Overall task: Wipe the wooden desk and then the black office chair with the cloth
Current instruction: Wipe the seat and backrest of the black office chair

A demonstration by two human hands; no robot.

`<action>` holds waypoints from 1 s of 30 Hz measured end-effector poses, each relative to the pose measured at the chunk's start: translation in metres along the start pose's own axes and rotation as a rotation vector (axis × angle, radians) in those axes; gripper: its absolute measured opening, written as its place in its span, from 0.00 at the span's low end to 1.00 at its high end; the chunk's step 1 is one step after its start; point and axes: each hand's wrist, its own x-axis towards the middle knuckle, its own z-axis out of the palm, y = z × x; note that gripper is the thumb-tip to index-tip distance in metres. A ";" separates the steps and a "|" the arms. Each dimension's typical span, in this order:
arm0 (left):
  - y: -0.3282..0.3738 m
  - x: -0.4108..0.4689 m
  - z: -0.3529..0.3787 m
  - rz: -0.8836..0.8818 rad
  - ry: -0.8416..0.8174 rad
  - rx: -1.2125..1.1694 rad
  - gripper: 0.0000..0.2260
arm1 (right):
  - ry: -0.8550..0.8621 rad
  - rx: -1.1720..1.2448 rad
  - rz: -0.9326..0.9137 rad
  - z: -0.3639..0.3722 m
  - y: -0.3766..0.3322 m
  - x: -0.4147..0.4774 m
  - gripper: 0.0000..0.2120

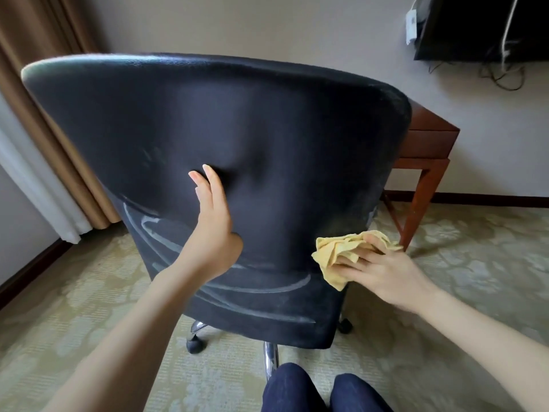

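The black office chair (225, 120) fills the middle of the view with the back of its backrest facing me, marked by pale curved streaks low down. My left hand (212, 221) presses flat on the backrest with straight fingers. My right hand (383, 269) grips a crumpled yellow cloth (335, 254) against the lower right edge of the backrest. The wooden desk (430, 135) stands behind the chair at the right, mostly hidden by it.
Brown curtains (50, 84) hang at the left beside a white wall. A black TV (487, 28) with dangling cables is mounted at the upper right. The chair's chrome legs and castors (196, 344) rest on patterned carpet. My knees in dark jeans (315, 388) are at the bottom.
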 end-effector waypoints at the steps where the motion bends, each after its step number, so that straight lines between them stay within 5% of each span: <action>1: 0.002 0.000 0.003 0.002 0.013 0.002 0.44 | 0.025 -0.043 0.025 -0.004 0.012 -0.001 0.21; 8: 0.002 -0.002 0.009 0.002 0.065 0.021 0.45 | 0.354 -0.203 0.228 -0.050 0.078 0.032 0.21; 15: 0.007 -0.001 0.015 0.001 0.068 0.053 0.45 | 0.597 -0.079 0.402 -0.073 0.046 0.088 0.21; 21: -0.001 0.001 0.016 0.029 0.036 0.062 0.48 | 0.525 -0.010 0.377 -0.044 0.000 0.123 0.24; 30: -0.004 -0.009 0.013 0.118 0.050 0.003 0.52 | 0.301 0.052 0.012 0.011 -0.067 0.104 0.25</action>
